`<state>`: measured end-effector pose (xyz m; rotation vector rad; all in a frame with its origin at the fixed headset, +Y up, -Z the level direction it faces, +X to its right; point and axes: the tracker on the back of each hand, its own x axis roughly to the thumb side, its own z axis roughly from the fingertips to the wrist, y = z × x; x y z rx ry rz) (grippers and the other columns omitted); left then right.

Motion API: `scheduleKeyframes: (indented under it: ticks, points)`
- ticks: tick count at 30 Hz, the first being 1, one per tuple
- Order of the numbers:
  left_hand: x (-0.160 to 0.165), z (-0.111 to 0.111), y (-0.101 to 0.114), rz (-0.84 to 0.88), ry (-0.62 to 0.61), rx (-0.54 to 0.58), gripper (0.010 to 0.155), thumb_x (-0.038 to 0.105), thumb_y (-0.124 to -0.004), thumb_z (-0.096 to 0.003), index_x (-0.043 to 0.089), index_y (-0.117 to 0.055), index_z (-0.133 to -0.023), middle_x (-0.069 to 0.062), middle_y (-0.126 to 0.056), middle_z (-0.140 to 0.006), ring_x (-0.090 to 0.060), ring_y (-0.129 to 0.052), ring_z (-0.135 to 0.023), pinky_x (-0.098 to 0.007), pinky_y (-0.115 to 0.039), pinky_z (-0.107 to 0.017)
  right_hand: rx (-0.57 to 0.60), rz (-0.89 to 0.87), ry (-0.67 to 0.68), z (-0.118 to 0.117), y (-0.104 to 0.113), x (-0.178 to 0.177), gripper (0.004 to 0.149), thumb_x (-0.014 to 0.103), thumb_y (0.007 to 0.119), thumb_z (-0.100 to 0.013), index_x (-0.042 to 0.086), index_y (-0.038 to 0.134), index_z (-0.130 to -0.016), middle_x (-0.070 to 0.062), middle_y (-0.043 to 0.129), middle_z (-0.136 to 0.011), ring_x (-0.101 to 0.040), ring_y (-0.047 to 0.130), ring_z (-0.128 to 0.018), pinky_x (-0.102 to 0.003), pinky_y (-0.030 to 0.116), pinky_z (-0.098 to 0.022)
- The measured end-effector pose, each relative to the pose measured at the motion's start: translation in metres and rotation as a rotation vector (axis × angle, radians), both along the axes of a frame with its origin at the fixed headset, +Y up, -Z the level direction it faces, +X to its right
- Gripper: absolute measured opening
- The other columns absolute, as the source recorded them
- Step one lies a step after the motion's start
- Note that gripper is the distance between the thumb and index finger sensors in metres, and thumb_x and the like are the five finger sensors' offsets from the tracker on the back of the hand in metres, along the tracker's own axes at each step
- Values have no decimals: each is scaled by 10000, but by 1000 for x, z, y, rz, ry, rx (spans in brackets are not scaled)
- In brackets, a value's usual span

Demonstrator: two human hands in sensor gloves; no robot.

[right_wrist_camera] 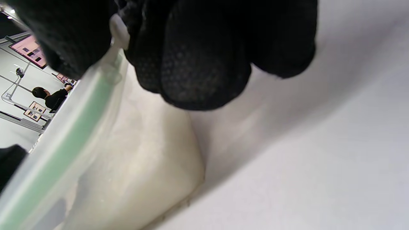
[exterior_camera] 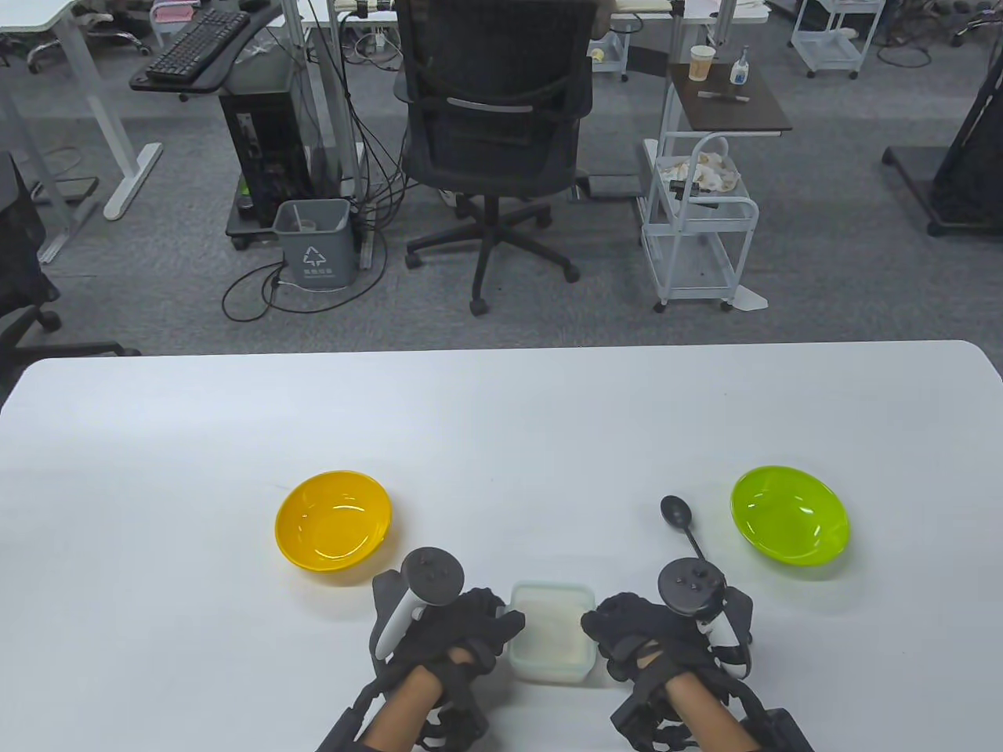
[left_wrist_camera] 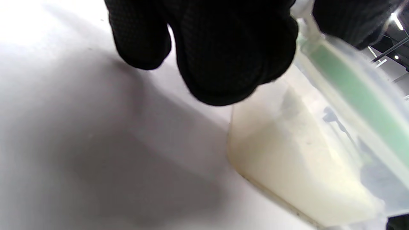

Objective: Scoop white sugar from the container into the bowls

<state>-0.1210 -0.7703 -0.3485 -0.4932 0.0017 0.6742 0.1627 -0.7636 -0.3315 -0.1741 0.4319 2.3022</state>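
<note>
Black-gloved hands, left [exterior_camera: 447, 627] and right [exterior_camera: 642, 630], grip one sugar container [exterior_camera: 551, 631]; two bowls, one spoon [exterior_camera: 682, 522].

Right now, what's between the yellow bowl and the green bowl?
In the table view, only the black spoon lies between the yellow bowl and the green bowl, close to the green one. Otherwise bare white table.

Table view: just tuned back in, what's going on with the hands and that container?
Both hands are on the sugar container at the table's near edge: the left hand on its left side, the right hand on its right. The wrist views show fingers at the lid's rim, so the lid seems still on. The black spoon lies untouched. The yellow bowl and green bowl look empty.
</note>
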Motion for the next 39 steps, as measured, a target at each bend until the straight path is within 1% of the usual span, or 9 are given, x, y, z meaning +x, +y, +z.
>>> scheduleKeyframes:
  ticks: [6, 11, 16, 20, 22, 27, 31, 35, 39]
  points:
    - [2, 2, 2, -35, -12, 45, 563, 642, -751, -385, 343, -759, -862, 194, -949, -664, -37, -1072, -434, -403, -816, -610, 113, 131, 18, 5, 8, -6, 501, 520, 793, -454, 232, 730, -859, -58, 928, -696, -165, 1020, -396, -389, 816, -450]
    - [7, 6, 11, -162, -43, 175, 617, 658, -739, -384, 325, -768, -902, 141, -970, -726, -76, -1090, -490, -424, -807, -624, 203, 241, 56, 8, 14, -12, 524, 529, 778, -460, 229, 726, -886, -89, 914, -750, -203, 1026, -460, -413, 804, -486]
    - [18, 11, 24, -305, -93, 310, 738, 660, -730, -388, 331, -624, -1040, 81, -846, -968, -141, -1023, -760, -472, -745, -693, 282, 331, 106, 10, 20, -16, 562, 525, 758, -472, 224, 704, -944, -121, 876, -853, -264, 1011, -600, -457, 768, -564]
    - [30, 14, 42, -392, -195, 409, 865, 735, -708, -358, 385, -465, -1111, 50, -583, -1159, -209, -802, -1021, -531, -605, -788, 385, 435, 165, 14, 32, -15, 652, 563, 760, -459, 250, 619, -1014, -126, 765, -992, -310, 925, -778, -503, 685, -660]
    - [36, 16, 52, -428, -242, 441, 914, 779, -712, -328, 412, -449, -1123, 63, -518, -1199, -222, -718, -1095, -581, -516, -823, 429, 478, 190, 17, 39, -11, 683, 579, 762, -451, 272, 588, -1035, -127, 682, -1059, -331, 858, -864, -533, 622, -708]
    - [56, 17, 61, -534, -437, 411, 1019, 811, -724, -303, 451, -282, -1148, 82, -218, -1262, -245, -382, -1237, -626, -291, -866, 544, 637, 221, 19, 57, 11, 737, 622, 758, -429, 301, 549, -1058, -127, 491, -1159, -370, 663, -1031, -604, 478, -769]
    - [68, 16, 50, -569, -535, 291, 1069, 813, -735, -289, 467, -187, -1140, 94, -79, -1254, -260, -206, -1257, -631, -173, -862, 609, 770, 222, 21, 64, 29, 781, 667, 732, -416, 332, 490, -1079, -110, 383, -1195, -383, 544, -1096, -623, 424, -785]
    - [71, 15, 34, -577, -569, 228, 1108, 804, -756, -282, 454, -126, -1124, 94, 4, -1229, -282, -110, -1244, -617, -124, -855, 616, 876, 240, 25, 63, 46, 832, 711, 700, -402, 364, 408, -1100, -94, 279, -1216, -396, 393, -1149, -641, 366, -795]
    - [70, 15, 24, -585, -581, 225, 1115, 795, -758, -286, 442, -96, -1111, 84, -16, -1233, -276, -149, -1248, -611, -149, -862, 593, 881, 251, 28, 49, 54, 845, 730, 677, -398, 370, 382, -1104, -85, 252, -1221, -396, 355, -1157, -646, 347, -798]
